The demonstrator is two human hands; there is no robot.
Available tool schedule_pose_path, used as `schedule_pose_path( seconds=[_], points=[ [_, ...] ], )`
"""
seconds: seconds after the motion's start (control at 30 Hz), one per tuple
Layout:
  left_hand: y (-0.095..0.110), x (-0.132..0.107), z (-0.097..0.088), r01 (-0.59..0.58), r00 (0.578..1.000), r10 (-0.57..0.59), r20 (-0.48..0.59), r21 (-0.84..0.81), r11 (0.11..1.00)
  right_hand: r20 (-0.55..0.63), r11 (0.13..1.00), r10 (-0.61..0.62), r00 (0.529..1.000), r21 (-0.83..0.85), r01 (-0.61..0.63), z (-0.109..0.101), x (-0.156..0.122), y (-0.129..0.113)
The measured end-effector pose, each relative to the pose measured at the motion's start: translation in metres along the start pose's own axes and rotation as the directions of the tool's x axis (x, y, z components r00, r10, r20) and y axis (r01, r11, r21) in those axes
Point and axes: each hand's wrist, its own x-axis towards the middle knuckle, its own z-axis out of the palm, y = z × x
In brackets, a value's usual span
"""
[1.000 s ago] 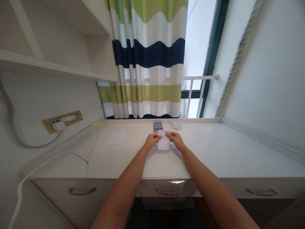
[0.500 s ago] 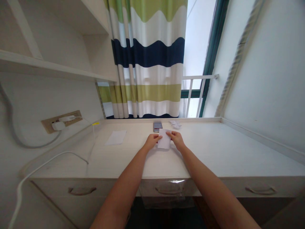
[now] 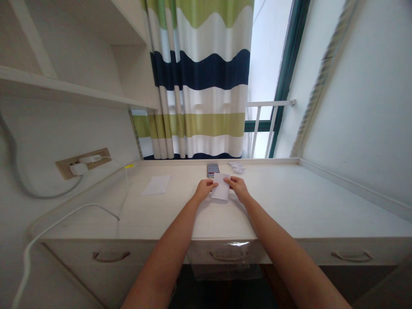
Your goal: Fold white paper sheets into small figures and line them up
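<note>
Indoors, white desk (image 3: 289,201), striped curtain (image 3: 202,81), bright window (image 3: 267,60); handheld paper (image 3: 221,189), perhaps folded

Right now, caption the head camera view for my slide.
Left hand and right hand pinch a white paper over a pale desk, a phone lying just beyond.

Matt paper, pale wood, glossy film

Looks like plain paper, smooth and matt, in the held sheet (image 3: 220,191). Shows the same dull finish in the flat sheet (image 3: 157,185), sharply creased in the crumpled piece (image 3: 237,168). Resembles pale wood, faintly grained with a low sheen, on the tabletop (image 3: 289,206). Turns glossy in the clear plastic film (image 3: 222,271) below. Reads as matt cloth in the curtain (image 3: 212,71), smooth plastic in the plugs (image 3: 79,169).
</note>
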Motion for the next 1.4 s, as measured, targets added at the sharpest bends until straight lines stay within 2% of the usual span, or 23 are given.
schedule_pose_path(
  seconds=[0.4, 0.67, 0.83, 1.0, 1.2, 1.4],
  points=[
    [0.002, 0.0, 0.0, -0.005, 1.0, 0.004, -0.019, -0.055, 0.998, -0.001, 0.999, -0.008, 1.0, -0.038, 0.008, 0.0, 0.002, 0.002],
    [0.0, 0.002, -0.003, -0.057, 0.994, 0.047, -0.098, -0.096, 0.994, 0.041, 0.999, 0.003, 0.999, -0.035, -0.002, -0.001, 0.001, 0.004],
    [0.0, 0.002, -0.003, -0.074, 0.991, 0.066, -0.115, -0.062, 0.995, 0.04, 0.999, 0.024, 0.999, -0.026, -0.023, 0.0, -0.001, 0.002],
    [-0.001, 0.004, -0.006, -0.08, 0.98, 0.078, -0.185, -0.006, 0.997, 0.045, 0.997, 0.071, 0.996, -0.018, -0.07, 0.001, -0.001, 0.001],
    [-0.005, 0.006, -0.007, -0.089, 0.977, 0.087, -0.195, -0.002, 0.996, 0.051, 0.997, 0.078, 0.996, -0.008, -0.077, 0.0, -0.001, 0.003],
    [-0.009, 0.009, -0.009, -0.1, 0.964, 0.114, -0.24, 0.072, 0.992, 0.1, 0.992, 0.095, 0.99, -0.089, -0.087, 0.0, -0.003, 0.002]
  ],
)
